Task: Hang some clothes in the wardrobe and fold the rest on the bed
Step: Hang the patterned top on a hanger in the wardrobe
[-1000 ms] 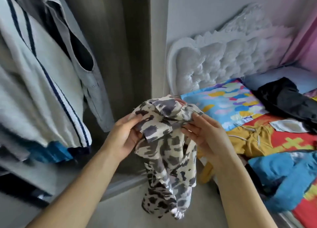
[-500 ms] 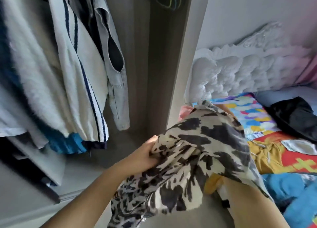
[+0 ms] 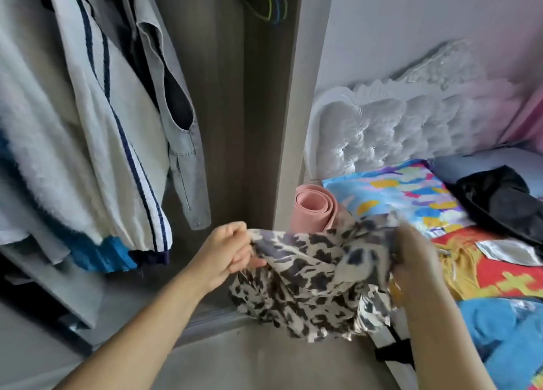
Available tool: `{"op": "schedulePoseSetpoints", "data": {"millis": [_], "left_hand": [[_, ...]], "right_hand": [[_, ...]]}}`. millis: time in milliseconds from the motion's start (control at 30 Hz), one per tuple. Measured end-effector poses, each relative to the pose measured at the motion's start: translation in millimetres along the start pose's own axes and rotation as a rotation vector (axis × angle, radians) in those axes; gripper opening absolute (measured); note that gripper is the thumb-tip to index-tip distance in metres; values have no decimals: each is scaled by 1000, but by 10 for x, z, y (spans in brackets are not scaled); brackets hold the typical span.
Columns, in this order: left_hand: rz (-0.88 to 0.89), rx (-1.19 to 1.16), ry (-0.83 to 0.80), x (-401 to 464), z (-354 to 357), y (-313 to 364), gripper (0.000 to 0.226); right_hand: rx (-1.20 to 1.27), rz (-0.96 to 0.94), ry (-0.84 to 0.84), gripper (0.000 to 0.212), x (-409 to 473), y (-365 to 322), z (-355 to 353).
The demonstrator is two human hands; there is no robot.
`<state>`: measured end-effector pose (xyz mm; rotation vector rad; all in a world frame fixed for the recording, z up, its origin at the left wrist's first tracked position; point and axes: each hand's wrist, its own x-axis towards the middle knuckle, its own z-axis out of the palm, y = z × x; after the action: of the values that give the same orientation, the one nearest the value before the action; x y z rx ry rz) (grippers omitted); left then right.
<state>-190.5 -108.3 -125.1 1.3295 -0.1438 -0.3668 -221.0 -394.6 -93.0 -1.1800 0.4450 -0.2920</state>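
Wardrobe (image 3: 258, 110): open at far left; a striped white top (image 3: 117, 119) and a grey denim piece (image 3: 182, 142) hang inside, with fluffy white and blue knitwear further left. These count as hung.
Hangers (image 3: 269, 4): a few bare wire ones hang at the top of the wardrobe, free for more clothes.
Left hand (image 3: 226, 254): curled tight on one edge of the printed garment (image 3: 317, 278), in front of the wardrobe's side panel.
Printed garment: held in the air between wardrobe and bed, stretched across its top edge, the rest hanging bunched below; neither hung nor folded yet.
Pink roll (image 3: 314, 210): stands by the bed head, just behind the garment.
Right hand (image 3: 417, 260): blurred, but it seems to clutch the garment's other edge; the two hands are apart with cloth between them.
Bed (image 3: 396, 189): a yellow piece (image 3: 461, 269), a blue one (image 3: 505, 331) and a black one (image 3: 499, 201) lie loose and unfolded.
Progress: early to middling, I judge; some hanging is done, folding has not visibly begun.
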Motion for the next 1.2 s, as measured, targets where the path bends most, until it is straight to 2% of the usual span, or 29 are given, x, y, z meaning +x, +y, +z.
{"op": "schedulePoseSetpoints", "data": {"millis": [33, 100, 133, 167, 233, 267, 300, 400, 467, 500, 567, 600, 667, 733, 800, 933, 1000, 1067, 1133, 1200], "left_hand": [[6, -119, -92, -17, 117, 141, 36], [5, -318, -210, -68, 315, 383, 29], [-16, -420, -232, -85, 391, 481, 28], [-46, -535, -245, -92, 450, 557, 28], [-110, -754, -273, -93, 544, 696, 28], [-142, -840, -306, -92, 586, 754, 28], [-175, -885, -346, -88, 624, 796, 29], [-244, -750, -402, -76, 720, 818, 37], [-168, -480, -280, -43, 711, 753, 41], [-83, -304, -192, -34, 683, 733, 35], [82, 29, -68, -46, 592, 702, 13], [134, 171, -48, -62, 537, 684, 15], [168, 418, -126, -110, 428, 627, 35], [90, 527, -300, -186, 424, 559, 53], [32, 587, -334, -230, 455, 471, 60], [209, 577, -82, -260, 483, 430, 18], [262, 624, -17, -294, 472, 424, 21], [330, 700, 62, -322, 478, 436, 24], [400, 695, 166, -318, 510, 511, 32], [441, 640, 199, -303, 556, 597, 32]], "right_hand": [[-151, 19, -68, 20, -1, 66, 21], [-668, 22, -315, 25, -58, 212, 82], [-920, 18, -460, 35, -97, 287, 141], [-1071, -14, -594, 52, -147, 371, 207], [-1042, -47, -831, 78, -308, 463, 375], [-958, -80, -904, 79, -423, 473, 484], [-884, -122, -916, 70, -512, 505, 579], [-801, -233, -717, 16, -621, 512, 779], [-846, -273, -559, 20, -601, 484, 806], [-812, -259, -508, 22, -585, 452, 822], [-636, -166, -389, 24, -559, 337, 839], [-516, -104, -331, 23, -523, 280, 851], [-295, -3, -207, 23, -386, 182, 889], [-206, 51, -104, 32, -250, 70, 924], [-226, 73, -153, 36, -169, 16, 951], [-190, 99, -208, 23, -166, 56, 909], [-105, 110, -203, 19, -184, 117, 833], [-138, 81, -206, 15, -230, 148, 748], [-272, 36, -233, 16, -277, 198, 663], [-468, -22, -289, 22, -341, 260, 619]]}}
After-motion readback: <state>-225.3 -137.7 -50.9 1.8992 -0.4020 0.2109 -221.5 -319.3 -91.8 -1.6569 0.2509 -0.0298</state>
